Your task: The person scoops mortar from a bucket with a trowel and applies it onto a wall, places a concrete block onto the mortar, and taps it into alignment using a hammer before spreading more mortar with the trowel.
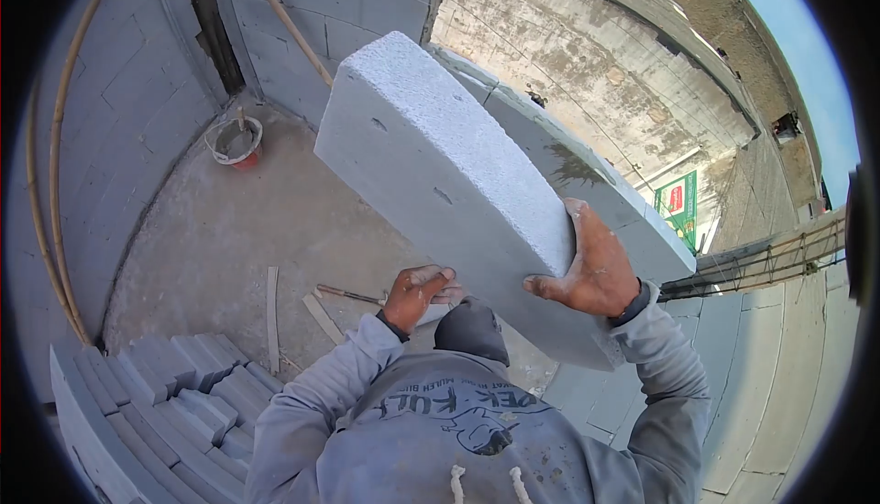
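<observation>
A long pale grey block (431,183) with a rough white edge is tilted diagonally in front of me. My right hand (591,266) grips its near right end, thumb on the broad face and fingers over the edge. Beside the block's lower left side, my left hand (419,298) has its fingers curled together; what they hold, if anything, is hidden. Just left of that hand is a tool with a brown handle (344,294). Under the hand, a small pale item is partly covered.
Stacked grey blocks (174,403) fill the lower left. A bucket (236,142) with grey contents stands on the floor by the wall. Bamboo poles (60,156) lean at left. A low block wall (587,169) runs behind the held block; steel bars (779,252) extend at right.
</observation>
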A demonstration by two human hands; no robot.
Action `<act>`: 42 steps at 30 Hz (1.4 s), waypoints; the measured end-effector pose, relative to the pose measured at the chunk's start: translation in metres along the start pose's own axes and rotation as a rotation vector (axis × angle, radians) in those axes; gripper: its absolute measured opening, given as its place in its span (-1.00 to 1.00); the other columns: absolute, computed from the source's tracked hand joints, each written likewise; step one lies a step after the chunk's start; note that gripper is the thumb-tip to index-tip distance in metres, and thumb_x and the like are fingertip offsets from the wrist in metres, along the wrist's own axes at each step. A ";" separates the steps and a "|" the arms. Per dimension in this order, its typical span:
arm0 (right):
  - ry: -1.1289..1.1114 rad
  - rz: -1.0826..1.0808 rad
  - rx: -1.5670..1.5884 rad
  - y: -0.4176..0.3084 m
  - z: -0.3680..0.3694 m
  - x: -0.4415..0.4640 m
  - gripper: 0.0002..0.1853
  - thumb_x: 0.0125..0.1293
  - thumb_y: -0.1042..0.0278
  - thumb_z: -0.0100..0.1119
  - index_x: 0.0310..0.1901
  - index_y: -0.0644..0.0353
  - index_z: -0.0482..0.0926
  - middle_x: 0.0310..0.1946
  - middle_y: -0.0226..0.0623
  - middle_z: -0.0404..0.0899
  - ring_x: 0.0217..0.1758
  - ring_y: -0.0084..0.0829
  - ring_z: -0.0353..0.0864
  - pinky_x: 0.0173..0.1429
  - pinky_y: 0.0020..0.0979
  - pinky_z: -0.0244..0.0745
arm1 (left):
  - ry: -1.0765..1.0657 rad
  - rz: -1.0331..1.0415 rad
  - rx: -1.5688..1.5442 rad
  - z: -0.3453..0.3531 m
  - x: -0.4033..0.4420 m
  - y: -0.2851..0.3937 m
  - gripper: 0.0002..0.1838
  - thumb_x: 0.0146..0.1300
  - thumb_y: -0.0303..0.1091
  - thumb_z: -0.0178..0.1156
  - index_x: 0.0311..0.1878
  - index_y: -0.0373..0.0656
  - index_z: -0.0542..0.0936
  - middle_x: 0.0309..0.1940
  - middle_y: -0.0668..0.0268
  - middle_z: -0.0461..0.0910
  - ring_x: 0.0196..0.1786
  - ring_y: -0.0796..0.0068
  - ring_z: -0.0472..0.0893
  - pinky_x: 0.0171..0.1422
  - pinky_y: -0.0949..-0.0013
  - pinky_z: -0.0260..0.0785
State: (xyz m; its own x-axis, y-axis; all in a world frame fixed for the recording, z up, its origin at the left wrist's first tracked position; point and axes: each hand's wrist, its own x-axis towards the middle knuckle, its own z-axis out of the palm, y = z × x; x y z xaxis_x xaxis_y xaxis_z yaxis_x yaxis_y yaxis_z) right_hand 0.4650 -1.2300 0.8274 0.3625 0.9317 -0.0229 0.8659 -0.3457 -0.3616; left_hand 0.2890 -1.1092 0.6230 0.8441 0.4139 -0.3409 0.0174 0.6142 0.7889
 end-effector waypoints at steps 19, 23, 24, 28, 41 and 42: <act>0.190 -0.212 -0.332 0.262 -0.182 0.366 -0.01 -0.28 -0.18 0.43 0.16 0.33 0.31 -0.26 0.04 0.54 -0.14 -0.09 0.57 0.01 -0.27 0.44 | 0.545 0.342 0.052 0.060 0.350 0.073 -0.43 0.29 -0.23 0.07 0.27 -0.38 0.27 0.17 0.08 0.40 0.24 0.36 0.36 0.30 0.45 0.15; -0.060 -0.267 -0.187 0.281 -0.151 0.404 0.04 -0.16 -0.16 0.41 0.37 0.02 0.14 -0.19 0.05 0.54 -0.09 -0.07 0.57 0.05 -0.27 0.42 | 0.545 0.380 0.025 0.059 0.395 0.087 -0.40 0.28 -0.25 0.04 0.31 -0.39 0.19 0.25 -0.01 0.30 0.30 0.29 0.31 0.33 0.44 0.12; -0.073 -0.264 -0.184 0.289 -0.140 0.412 0.04 -0.16 -0.16 0.41 0.37 0.02 0.14 -0.19 0.05 0.54 -0.09 -0.07 0.57 0.05 -0.27 0.42 | 0.533 0.397 0.039 0.058 0.404 0.090 -0.39 0.27 -0.27 0.03 0.30 -0.42 0.18 0.27 -0.07 0.27 0.33 0.24 0.29 0.34 0.44 0.10; -0.162 -0.210 -0.181 0.298 -0.109 0.428 0.09 -0.21 -0.26 0.41 0.38 -0.03 0.11 -0.21 0.05 0.53 -0.13 -0.07 0.57 0.02 -0.26 0.42 | 0.537 0.438 0.268 0.047 0.436 0.103 -0.39 0.29 -0.26 0.03 0.32 -0.37 0.17 0.26 -0.01 0.30 0.30 0.33 0.31 0.32 0.44 0.10; -0.172 -0.281 -0.299 0.277 -0.055 0.450 0.13 -0.24 -0.49 0.24 0.36 0.01 0.16 -0.48 -0.14 0.40 -0.42 -0.19 0.47 -0.25 -0.22 0.39 | 0.454 0.436 0.396 0.009 0.479 0.130 -0.37 0.25 -0.30 -0.02 0.35 -0.33 0.11 0.34 -0.10 0.10 0.42 0.08 0.09 0.46 0.35 -0.07; -0.152 -0.299 -0.290 0.278 -0.054 0.451 0.13 -0.24 -0.48 0.25 0.36 0.01 0.16 -0.49 -0.15 0.40 -0.41 -0.19 0.47 -0.25 -0.22 0.40 | 0.457 0.438 0.433 0.009 0.481 0.131 -0.37 0.24 -0.30 -0.02 0.35 -0.34 0.11 0.34 -0.10 0.10 0.42 0.08 0.10 0.46 0.36 -0.07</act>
State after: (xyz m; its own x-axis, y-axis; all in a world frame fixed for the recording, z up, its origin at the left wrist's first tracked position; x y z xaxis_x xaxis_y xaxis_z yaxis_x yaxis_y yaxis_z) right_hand 0.8880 -0.9118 0.7666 0.0451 0.9938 -0.1019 0.9938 -0.0550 -0.0967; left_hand 0.7016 -0.8354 0.5673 0.5182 0.8535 -0.0543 0.0206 0.0510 0.9985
